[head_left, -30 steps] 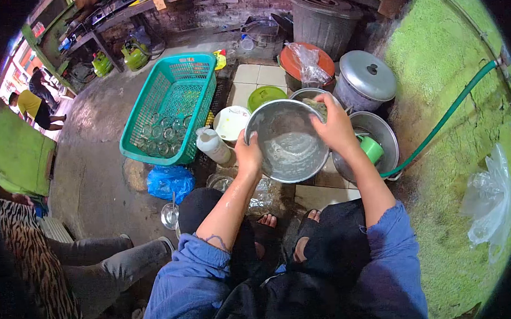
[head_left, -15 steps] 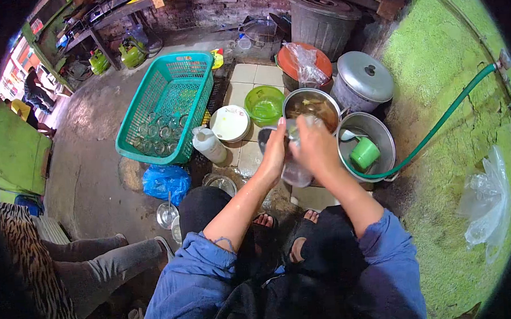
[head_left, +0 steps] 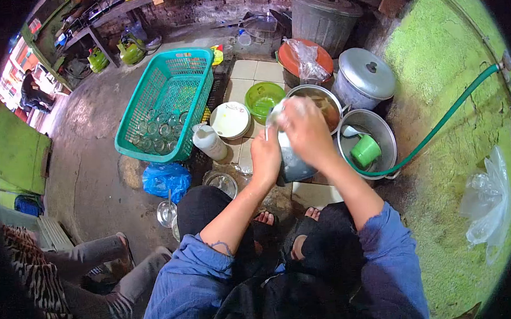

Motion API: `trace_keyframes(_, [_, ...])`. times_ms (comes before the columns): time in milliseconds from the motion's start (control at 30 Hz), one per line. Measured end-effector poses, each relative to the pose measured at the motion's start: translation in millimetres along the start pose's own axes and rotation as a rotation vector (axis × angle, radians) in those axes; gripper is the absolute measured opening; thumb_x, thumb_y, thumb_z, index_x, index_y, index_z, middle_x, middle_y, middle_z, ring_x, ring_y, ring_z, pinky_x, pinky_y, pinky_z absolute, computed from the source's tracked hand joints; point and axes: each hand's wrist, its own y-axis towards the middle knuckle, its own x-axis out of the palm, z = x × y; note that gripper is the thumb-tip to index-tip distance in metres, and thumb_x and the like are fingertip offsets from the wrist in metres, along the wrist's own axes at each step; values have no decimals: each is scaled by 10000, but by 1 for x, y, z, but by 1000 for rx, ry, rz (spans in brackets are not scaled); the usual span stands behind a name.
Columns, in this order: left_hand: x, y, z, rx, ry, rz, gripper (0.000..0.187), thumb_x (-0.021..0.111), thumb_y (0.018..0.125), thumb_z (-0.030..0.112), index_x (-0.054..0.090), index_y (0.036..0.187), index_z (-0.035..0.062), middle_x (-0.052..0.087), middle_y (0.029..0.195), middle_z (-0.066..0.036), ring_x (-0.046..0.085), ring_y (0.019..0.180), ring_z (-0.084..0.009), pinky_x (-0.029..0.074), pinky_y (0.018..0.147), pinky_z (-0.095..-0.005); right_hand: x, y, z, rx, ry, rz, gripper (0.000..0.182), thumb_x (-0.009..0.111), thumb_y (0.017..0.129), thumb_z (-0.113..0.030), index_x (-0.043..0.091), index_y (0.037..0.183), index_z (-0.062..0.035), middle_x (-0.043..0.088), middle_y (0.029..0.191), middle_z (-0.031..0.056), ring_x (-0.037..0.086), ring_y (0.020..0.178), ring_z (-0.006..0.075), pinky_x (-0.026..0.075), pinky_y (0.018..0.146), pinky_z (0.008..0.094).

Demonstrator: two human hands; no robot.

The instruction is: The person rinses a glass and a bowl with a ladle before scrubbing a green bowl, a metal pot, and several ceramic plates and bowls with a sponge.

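My left hand (head_left: pixel 265 159) is closed on the edge of a greyish, shiny vessel (head_left: pixel 294 160), whose exact kind I cannot make out. Pressed against the upper part of the vessel is my right hand (head_left: pixel 309 128), its fingers curled and smeared by motion; something whitish shows at them, too blurred to name. Just beyond my hands stand a green bowl (head_left: pixel 264 102) and a metal pot of brownish water (head_left: pixel 324 108). To the left of my left hand are stacked white plates (head_left: pixel 231 120) and a white bottle (head_left: pixel 210 143).
A turquoise basket (head_left: pixel 126 145) holds several glasses. Right of my hands, a metal pot (head_left: pixel 388 134) contains a green mug (head_left: pixel 366 150), with a green hose (head_left: pixel 437 131) running into it. A blue plastic bag (head_left: pixel 166 180) lies at left. Another person's legs (head_left: pixel 112 280) are at lower left.
The vessel has turned, showing a lighter, shinier face. My right hand has moved up and left along it. The other person's legs have shifted at lower left.
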Motion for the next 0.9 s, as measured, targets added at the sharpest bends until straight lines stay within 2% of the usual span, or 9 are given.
trace_keyframes(100, [1,-5,7,115,282,18,368,484,979,259,607,816,-47,557,597,-133,496,557,-147,423,548,-369,1,10,68,580,428,-235,282,469,963,-271,588,1033,-25,635,849,139,623,822,282,465,791,363])
trace_keyframes(167, [-1,-9,7,286,361,-1,382,501,974,274,602,791,-46,535,563,-152,475,507,-174,410,523,-381,24,-9,121,596,463,-306,271,498,932,-279,614,1061,-71,666,967,189,636,907,374,485,751,450])
trace_keyframes(333, [-9,3,3,250,178,68,346,504,970,258,594,826,-44,513,536,-138,465,505,-142,416,519,-381,-30,-3,-25,83,195,-182,374,470,887,-108,575,1242,-53,539,1262,239,471,1193,406,351,1031,471])
trace_keyframes(433, [-4,7,0,322,54,77,335,497,973,256,593,825,-29,502,531,-114,452,525,-109,406,505,-375,-24,-9,-32,4,61,-2,395,538,845,-115,566,1229,-25,589,1181,218,530,1114,385,396,978,491])
trace_keyframes(567, [-10,-16,26,501,482,-217,294,539,954,256,599,809,6,537,557,-179,531,484,-308,417,501,-394,-32,12,53,789,473,-223,310,553,883,-257,662,1035,-9,660,1017,216,626,944,334,483,800,405])
trace_keyframes(633, [-10,-21,27,536,469,-307,303,548,949,266,579,789,12,537,592,-224,549,552,-389,420,503,-413,-16,-1,88,823,764,-309,389,439,952,-294,656,1078,3,667,981,149,598,940,190,438,872,309])
trace_keyframes(700, [-8,-21,17,641,671,-334,298,539,950,269,581,811,9,542,609,-231,578,561,-375,428,507,-417,30,-28,124,626,356,-266,316,459,918,-247,668,1013,-30,643,1046,249,629,942,395,482,796,449])
trace_keyframes(833, [3,-12,9,404,439,-72,308,500,960,279,607,859,8,564,662,-273,610,637,-391,438,544,-437,-5,-8,0,292,116,71,333,429,941,-177,546,1198,-2,574,1146,271,522,1083,444,416,927,486])
trace_keyframes(900, [-1,1,-2,161,81,5,442,422,1013,344,598,854,-30,600,640,-117,563,611,-165,455,597,-354,-10,-10,-31,89,-47,46,423,502,881,-133,501,1272,29,544,1215,263,473,1152,446,378,994,500])
